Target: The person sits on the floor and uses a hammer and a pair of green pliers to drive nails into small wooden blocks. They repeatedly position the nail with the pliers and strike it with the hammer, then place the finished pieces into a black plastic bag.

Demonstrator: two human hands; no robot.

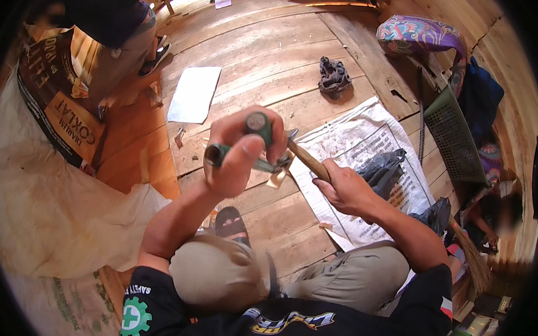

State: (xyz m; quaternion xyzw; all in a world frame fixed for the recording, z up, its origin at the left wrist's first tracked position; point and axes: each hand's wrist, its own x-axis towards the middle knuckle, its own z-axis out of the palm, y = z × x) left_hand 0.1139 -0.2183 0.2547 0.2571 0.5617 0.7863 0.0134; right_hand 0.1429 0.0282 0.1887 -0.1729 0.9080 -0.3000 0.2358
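My left hand point(229, 175) is closed around a green two-handled tool point(258, 124) like pliers or pincers, raised above my knees. One rounded handle end points up, and the other juts out beside my thumb. My right hand point(349, 191) grips a wooden-handled tool point(308, 159), its metal tip close to the green tool's side. Whether the two tools touch, I cannot tell. A pale yellowish piece point(277, 180) shows below the green tool's end, and my left hand's fingers partly hide that area.
White printed sacking point(366, 133) lies on the plank floor, with a black plastic bag point(384, 173) on it. Beyond are a crumpled dark cloth point(334, 78) and a white sheet point(194, 94). A green basket point(456, 140) stands right. Another person point(116, 17) is at the far left.
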